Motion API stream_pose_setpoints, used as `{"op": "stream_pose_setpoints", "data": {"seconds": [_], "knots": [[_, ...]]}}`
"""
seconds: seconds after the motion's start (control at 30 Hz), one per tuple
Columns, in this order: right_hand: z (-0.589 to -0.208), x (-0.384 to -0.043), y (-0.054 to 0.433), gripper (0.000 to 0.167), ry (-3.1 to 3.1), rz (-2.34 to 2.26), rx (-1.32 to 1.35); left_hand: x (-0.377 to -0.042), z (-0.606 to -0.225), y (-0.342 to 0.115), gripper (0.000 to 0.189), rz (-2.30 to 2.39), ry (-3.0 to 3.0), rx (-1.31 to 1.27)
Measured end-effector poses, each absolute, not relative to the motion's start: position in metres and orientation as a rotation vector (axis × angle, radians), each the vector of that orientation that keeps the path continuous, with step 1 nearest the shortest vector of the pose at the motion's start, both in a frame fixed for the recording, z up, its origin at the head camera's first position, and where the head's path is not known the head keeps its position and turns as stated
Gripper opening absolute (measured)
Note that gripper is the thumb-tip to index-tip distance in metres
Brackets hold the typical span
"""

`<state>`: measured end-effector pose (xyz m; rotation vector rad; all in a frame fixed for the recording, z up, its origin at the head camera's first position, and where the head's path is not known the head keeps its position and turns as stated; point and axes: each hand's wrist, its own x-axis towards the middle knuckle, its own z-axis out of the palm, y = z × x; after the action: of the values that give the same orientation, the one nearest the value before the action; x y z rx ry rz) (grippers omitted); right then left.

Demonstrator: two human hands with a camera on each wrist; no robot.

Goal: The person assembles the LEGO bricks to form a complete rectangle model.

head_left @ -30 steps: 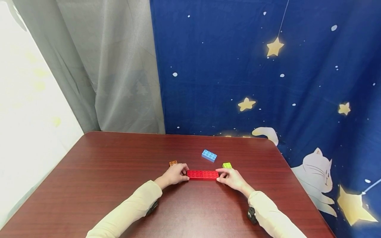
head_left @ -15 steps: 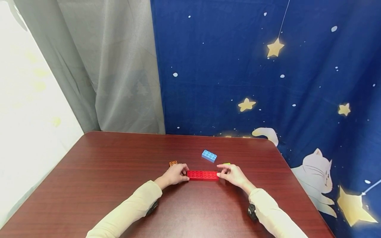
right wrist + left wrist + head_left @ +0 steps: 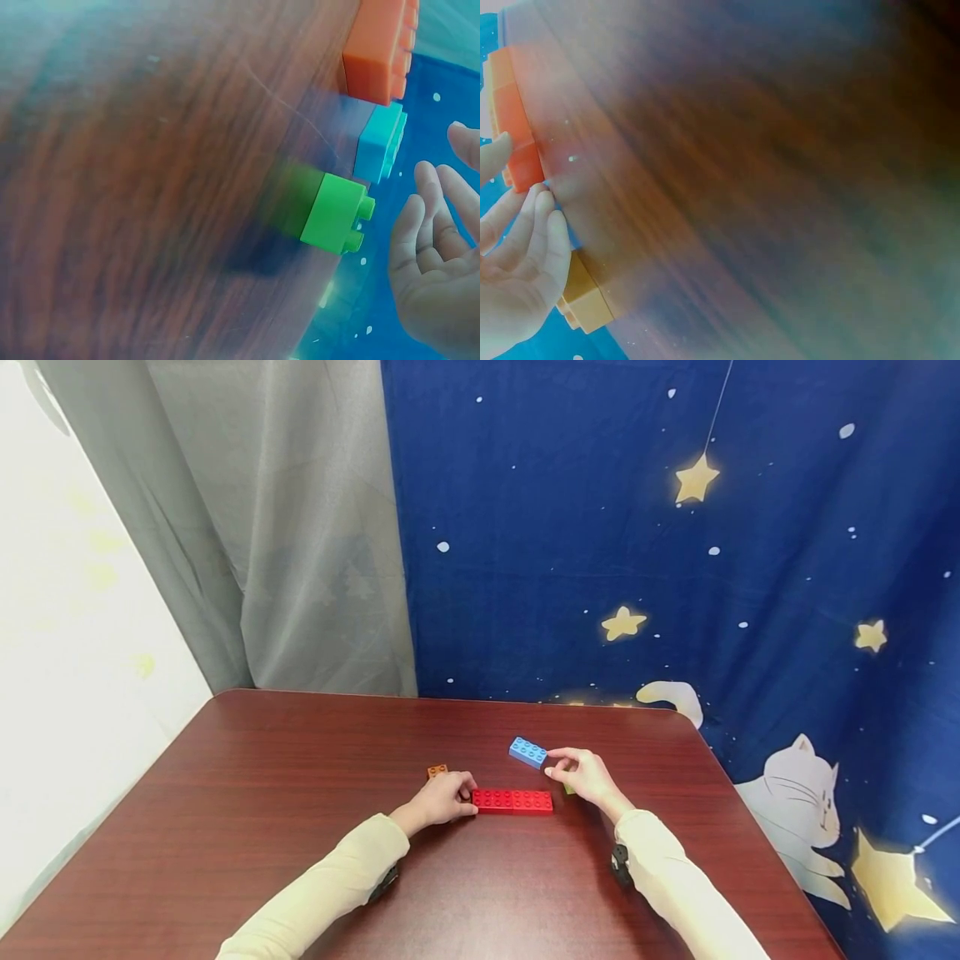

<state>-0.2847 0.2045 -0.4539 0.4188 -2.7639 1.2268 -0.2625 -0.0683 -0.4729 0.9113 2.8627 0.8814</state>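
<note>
Two red building bricks lie end to end on the table, studs up. At their left end my left hand pinches the red brick between thumb and fingers; the left wrist view shows the thumb on its side. My right hand reaches over the table with thumb and fingers apart, holding nothing. Its fingertips are beside the right end of a blue brick. Beneath that hand is a small green brick, mostly hidden in the head view. Behind my left hand sits a small orange-brown brick, partly covered.
The dark wooden table runs back to a grey curtain and a blue star-patterned curtain. The far table edge lies a short way behind the blue brick.
My right hand has left the right end of the red bricks and moved away from me, over the green brick toward the blue one. My left hand has stayed in place.
</note>
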Motion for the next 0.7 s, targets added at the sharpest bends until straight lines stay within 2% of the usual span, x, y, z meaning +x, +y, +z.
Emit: {"op": "stream_pose_setpoints", "data": {"seconds": [0.7], "knots": [[-0.463, -0.307, 0.203, 0.038, -2.831, 0.988, 0.339, -0.263, -0.472, -0.068, 0.023, 0.882, 2.864, 0.892]]}}
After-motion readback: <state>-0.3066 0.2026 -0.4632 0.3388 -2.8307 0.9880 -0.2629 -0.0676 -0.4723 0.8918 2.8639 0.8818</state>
